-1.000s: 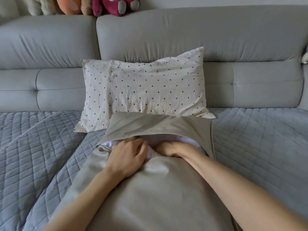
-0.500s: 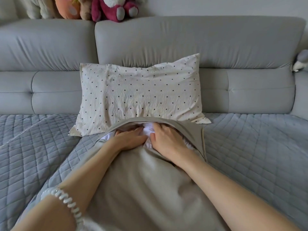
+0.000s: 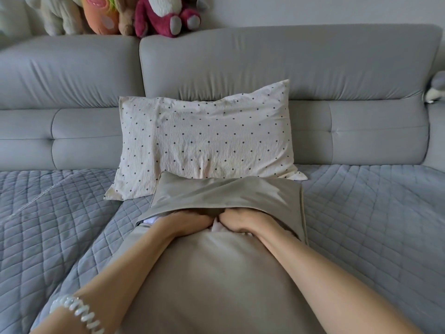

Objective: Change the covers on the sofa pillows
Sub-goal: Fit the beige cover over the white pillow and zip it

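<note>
Beige cover [image 3: 216,273] lies across the near middle of the sofa seat, stretched over a pillow that runs from the bottom edge up toward the backrest. Far end of cover has an envelope flap [image 3: 226,196] folded over the opening. White pillow insert [image 3: 218,226] shows in the gap between flap and main panel, a small patch between the two hands and another sliver at the left corner of the opening.

Left hand [image 3: 185,224] sits at the opening, fingers curled and tucked under the flap edge; fingertips hidden, so whether they pinch fabric or just press on it cannot be told. Right hand [image 3: 248,221] is just beside it on the right, likewise curled into the opening with fingertips out of sight under the flap; grasp cannot be told either. Both forearms lie on top of the beige cover. White coil bracelet [image 3: 79,314] on the left forearm, near bottom left.

Polka-dot pillow [image 3: 204,143], cream with dark dots, leans against the grey backrest [image 3: 289,61] just beyond the flap, its lower edge touching the flap's far side. Quilted blue-grey seat cover [image 3: 53,225] spreads left and right. Plush toys [image 3: 166,15] sit on top of the backrest, far left.
</note>
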Motion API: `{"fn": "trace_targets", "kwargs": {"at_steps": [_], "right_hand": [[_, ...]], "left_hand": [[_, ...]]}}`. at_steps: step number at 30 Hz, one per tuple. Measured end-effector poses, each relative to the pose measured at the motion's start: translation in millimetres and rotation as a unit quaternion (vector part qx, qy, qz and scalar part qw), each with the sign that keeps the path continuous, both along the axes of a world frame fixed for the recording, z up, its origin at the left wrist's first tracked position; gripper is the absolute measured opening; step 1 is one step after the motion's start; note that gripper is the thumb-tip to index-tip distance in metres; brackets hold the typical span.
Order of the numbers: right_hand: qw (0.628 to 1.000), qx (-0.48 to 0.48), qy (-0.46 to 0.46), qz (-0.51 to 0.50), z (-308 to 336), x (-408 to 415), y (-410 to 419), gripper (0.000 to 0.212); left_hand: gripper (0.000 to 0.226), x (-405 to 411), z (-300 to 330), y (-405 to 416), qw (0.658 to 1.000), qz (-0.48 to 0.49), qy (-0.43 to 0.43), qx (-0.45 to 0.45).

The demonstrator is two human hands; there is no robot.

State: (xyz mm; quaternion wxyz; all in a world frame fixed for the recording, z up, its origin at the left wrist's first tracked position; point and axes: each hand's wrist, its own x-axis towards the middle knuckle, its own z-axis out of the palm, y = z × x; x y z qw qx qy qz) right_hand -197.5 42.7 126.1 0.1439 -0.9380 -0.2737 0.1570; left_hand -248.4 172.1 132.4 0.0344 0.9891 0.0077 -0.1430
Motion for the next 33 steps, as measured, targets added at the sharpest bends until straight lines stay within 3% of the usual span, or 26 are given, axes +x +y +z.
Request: {"fn": "trace_targets", "kwargs": {"at_steps": [3, 5, 6, 8, 9, 11, 14, 17, 20, 23, 26, 30, 33], "right_hand": [[0.996, 0.057, -0.064, 0.027, 0.6, -11.8, -8.9, 0.045], [0.985, 0.118, -0.118, 0.049, -1.0, -21.8, -18.9, 0.042], [0.972, 0.161, -0.163, 0.059, -0.3, -30.3, -24.9, 0.04], [0.937, 0.225, -0.255, 0.076, 0.3, -44.2, -37.2, 0.033], [0.917, 0.238, -0.31, 0.075, 0.1, -48.7, -41.6, 0.029], [0.901, 0.216, -0.37, 0.069, 4.2, -54.6, -48.4, 0.023], [0.893, 0.215, -0.391, 0.063, 8.6, -56.5, -48.8, 0.018], [0.919, 0.191, -0.335, 0.079, 18.9, -65.4, -48.3, 0.024], [0.976, 0.062, -0.182, 0.099, 20.7, -66.3, -51.1, 0.04], [0.987, -0.05, -0.085, 0.125, 15.4, -54.2, -40.8, 0.039], [0.994, -0.062, -0.04, 0.084, 4.0, -44.9, -28.5, 0.04], [0.994, -0.081, 0.017, 0.065, -7.3, -54.5, -31.0, 0.05], [0.993, -0.081, 0.058, 0.057, -16.9, -58.2, -33.5, 0.049]], "left_hand": [[0.065, -8.9, -9.0, 3.9, 0.999, 0.021, -0.022, -0.035], [0.057, -17.0, -7.1, 2.3, 0.991, 0.029, -0.089, -0.09], [0.055, -23.1, 2.7, 1.3, 0.991, 0.065, -0.02, -0.118], [0.079, -21.9, 1.3, 5.3, 0.993, 0.058, -0.059, -0.084], [0.091, -25.0, 1.0, 5.6, 0.991, 0.012, -0.124, -0.041], [0.099, -30.4, 3.5, 10.8, 0.976, 0.025, -0.21, -0.047], [0.072, -48.5, 11.9, 6.8, 0.939, 0.002, -0.334, -0.084], [0.049, -71.4, 7.6, 7.6, 0.913, -0.011, -0.405, -0.057], [0.068, -77.0, 1.4, 1.1, 0.964, -0.003, -0.266, -0.021], [0.058, -57.2, -6.8, 2.3, 0.989, 0.022, -0.112, -0.095], [0.078, -50.0, -8.3, 6.6, 0.991, 0.043, -0.082, -0.099], [0.061, -56.5, -19.9, 5.1, 0.997, 0.054, -0.029, -0.043], [0.066, -55.7, -24.6, 6.1, 0.992, 0.07, 0.007, -0.103]]}}
